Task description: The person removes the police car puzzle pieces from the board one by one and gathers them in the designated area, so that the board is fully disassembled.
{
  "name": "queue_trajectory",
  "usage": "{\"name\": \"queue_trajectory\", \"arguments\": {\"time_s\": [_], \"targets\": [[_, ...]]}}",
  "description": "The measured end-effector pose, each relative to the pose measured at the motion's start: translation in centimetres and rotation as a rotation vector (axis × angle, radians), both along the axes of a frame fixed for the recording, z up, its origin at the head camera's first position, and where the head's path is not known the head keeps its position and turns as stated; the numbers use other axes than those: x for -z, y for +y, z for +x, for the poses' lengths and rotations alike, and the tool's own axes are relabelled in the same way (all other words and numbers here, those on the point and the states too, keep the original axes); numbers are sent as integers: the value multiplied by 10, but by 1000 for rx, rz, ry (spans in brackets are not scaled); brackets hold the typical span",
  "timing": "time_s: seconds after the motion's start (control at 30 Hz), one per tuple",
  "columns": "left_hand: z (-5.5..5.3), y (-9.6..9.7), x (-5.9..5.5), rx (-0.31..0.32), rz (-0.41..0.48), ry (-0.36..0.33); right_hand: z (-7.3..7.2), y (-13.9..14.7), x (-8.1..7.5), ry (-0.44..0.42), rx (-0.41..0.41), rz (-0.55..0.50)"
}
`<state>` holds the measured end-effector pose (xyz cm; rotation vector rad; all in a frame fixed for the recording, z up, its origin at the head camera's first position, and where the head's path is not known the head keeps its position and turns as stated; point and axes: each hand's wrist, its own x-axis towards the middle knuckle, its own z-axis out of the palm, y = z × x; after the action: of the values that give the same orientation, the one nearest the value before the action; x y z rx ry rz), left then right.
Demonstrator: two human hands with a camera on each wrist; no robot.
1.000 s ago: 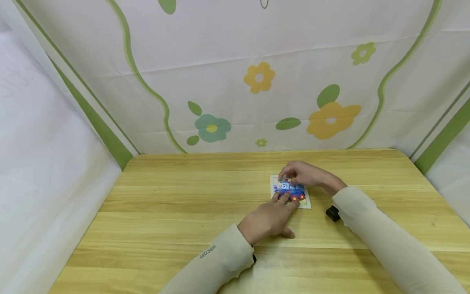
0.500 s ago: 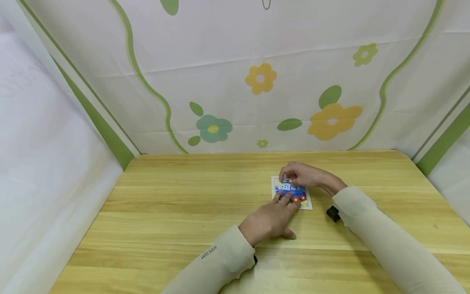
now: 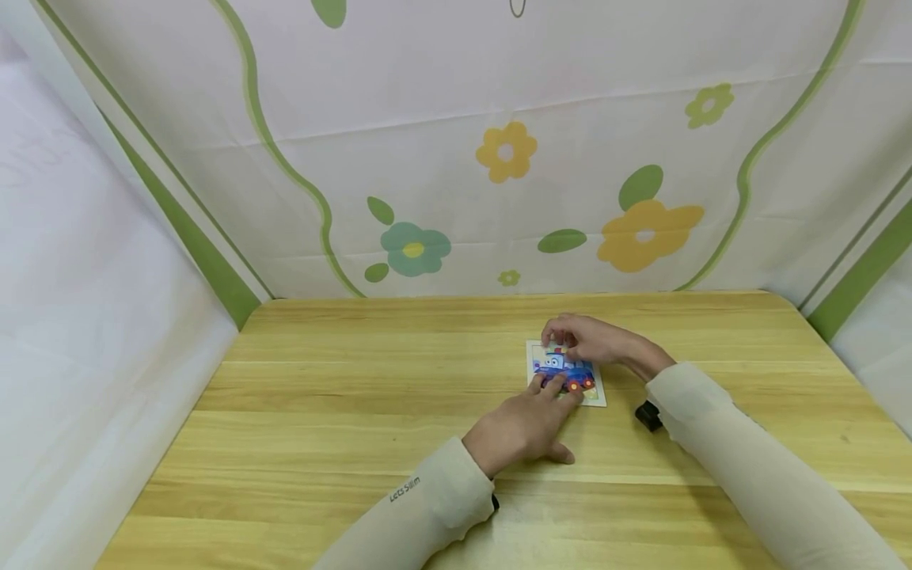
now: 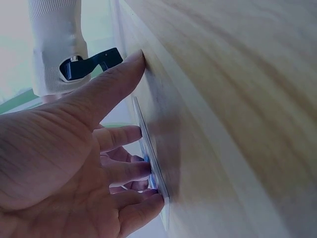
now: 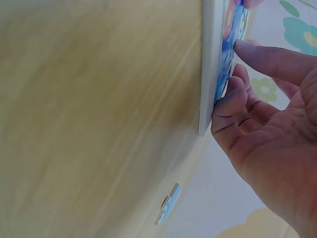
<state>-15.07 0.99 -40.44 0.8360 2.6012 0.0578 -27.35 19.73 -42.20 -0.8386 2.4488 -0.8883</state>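
Observation:
A small white-bordered jigsaw puzzle [image 3: 601, 393] with a blue cartoon car and red wheels lies flat, right of the middle of the wooden table. My left hand [image 3: 526, 423] spreads its fairly straight fingers over the puzzle's lower edge. Its thumb [image 4: 111, 87] stretches out apart from the board, near the tabletop. At the upper edge, the bent fingers of my right hand [image 3: 594, 336] reach down onto the picture. In the right wrist view the right thumb [image 5: 247, 49] touches the blue picture; I cannot tell whether a piece is pinched there.
A small light-blue piece [image 5: 168, 204] lies loose on the table [image 3: 342, 443] in the right wrist view. Black wrist devices [image 3: 648, 416] show at the cuffs. A white flower-print cloth [image 3: 456, 182] closes off the back and sides.
The head view has shifted very slightly. Both hands hold nearly the same places on the puzzle, and the right sleeve has moved a tiny bit.

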Motion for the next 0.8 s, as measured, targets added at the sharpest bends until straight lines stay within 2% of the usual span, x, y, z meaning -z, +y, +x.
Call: {"name": "queue_trajectory", "arguments": {"time_s": [0.4, 0.63, 0.8], "targets": [[0, 0, 2, 3, -12, 11, 0, -1, 0, -9, -17, 20], [0, 0, 2, 4, -5, 12, 0, -2, 1, 18, -30, 9], [0, 0, 2, 3, 6, 10, 0, 0, 2, 6, -12, 7]]}}
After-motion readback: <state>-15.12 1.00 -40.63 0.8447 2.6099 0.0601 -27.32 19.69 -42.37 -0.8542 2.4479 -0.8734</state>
